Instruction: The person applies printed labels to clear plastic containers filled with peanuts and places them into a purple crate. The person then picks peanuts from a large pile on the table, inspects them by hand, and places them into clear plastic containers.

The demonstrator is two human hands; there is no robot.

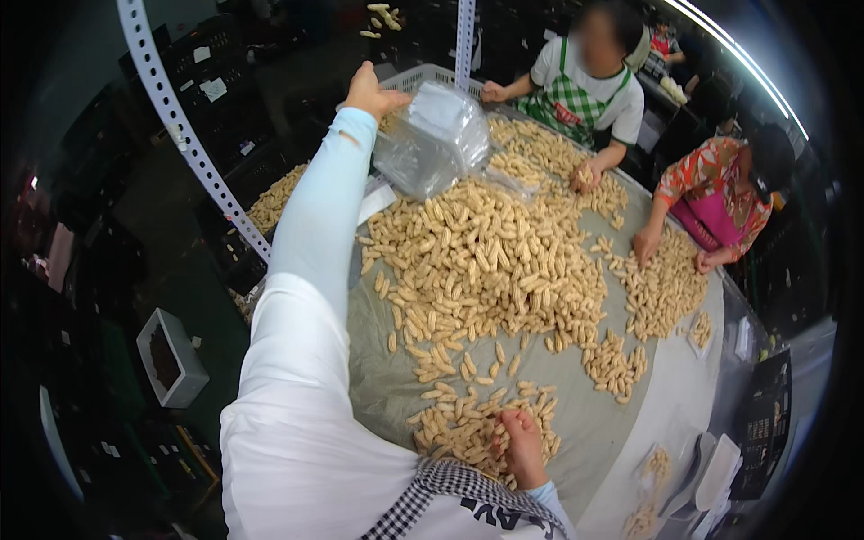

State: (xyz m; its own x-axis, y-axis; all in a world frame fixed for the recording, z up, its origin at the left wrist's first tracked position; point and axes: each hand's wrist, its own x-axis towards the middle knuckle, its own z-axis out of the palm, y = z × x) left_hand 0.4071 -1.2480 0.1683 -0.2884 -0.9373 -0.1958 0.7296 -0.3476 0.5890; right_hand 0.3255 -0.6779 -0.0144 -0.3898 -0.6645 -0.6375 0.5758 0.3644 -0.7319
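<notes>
My left hand is stretched far out over the table's far left side, fingers apart and nothing held. Several peanuts show beyond it against the dark background; whether they are in the air or lying on something is unclear. Beside that hand, a stack of clear plastic bags rests against the big heap of unshelled peanuts. Close to my body, my right hand curls at a smaller peanut pile, with peanuts between its thumb and fingers. Part of its fingers is hidden.
Two people handle peanuts across the grey-covered table. A perforated metal post rises at left. A white basket stands behind the bags. Scoops and bagged peanuts lie at right; a white bin is lower left.
</notes>
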